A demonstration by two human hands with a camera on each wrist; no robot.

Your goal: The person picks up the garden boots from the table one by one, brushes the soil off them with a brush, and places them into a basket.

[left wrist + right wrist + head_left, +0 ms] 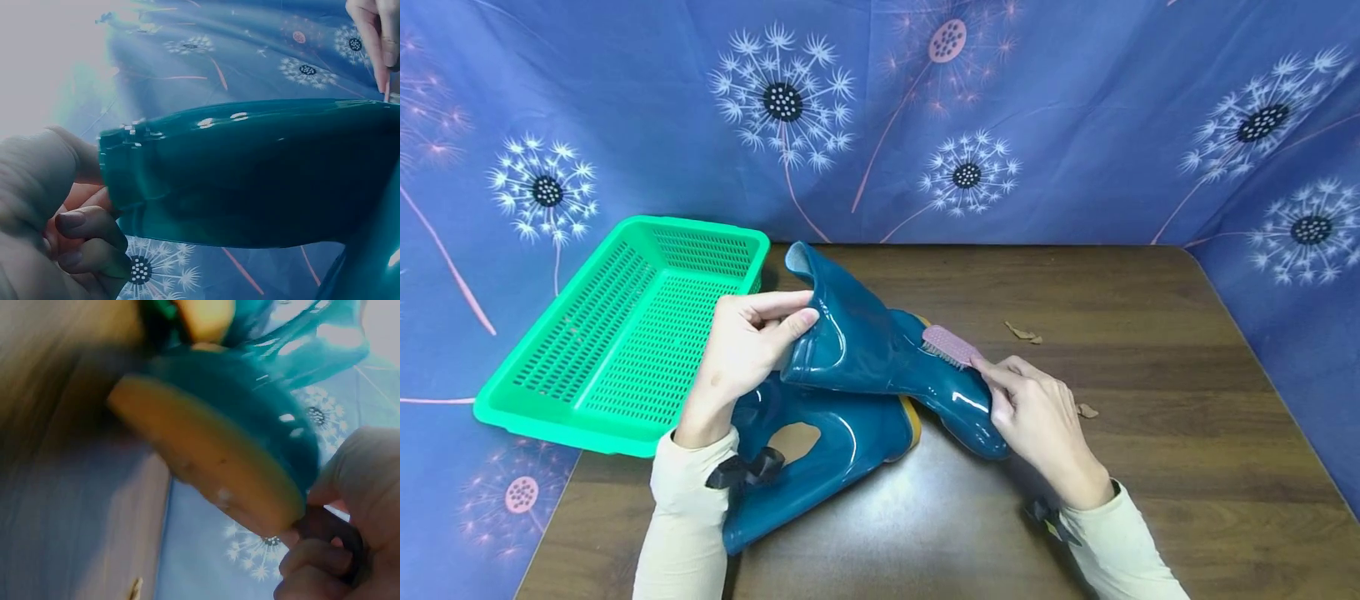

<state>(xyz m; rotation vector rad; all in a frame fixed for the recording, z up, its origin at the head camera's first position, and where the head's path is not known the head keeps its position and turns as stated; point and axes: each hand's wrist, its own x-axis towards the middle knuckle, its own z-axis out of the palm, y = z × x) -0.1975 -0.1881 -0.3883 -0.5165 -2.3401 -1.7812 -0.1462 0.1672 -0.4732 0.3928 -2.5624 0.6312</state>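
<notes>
Upper boot (857, 333) sits over the second boot (820, 467), near mid-table (1157, 467); contact between the two cannot be confirmed. Long axis runs slantwise: cuff (808, 262) at the far left, toe (981, 437) at the near right, pointing toward the right-hand side. Yellow sole (212, 462) bears small dark specks. Left hand (748, 346) pinches the cuff between thumb and fingers. Right hand (1037, 408) grips the pink brush (951, 345), bristles against the foot. Second boot lies with its opening to the near left, a tan patch (793, 443) on its side. Green basket (572, 433) stands left; brown scraps (1022, 333) lie right.
</notes>
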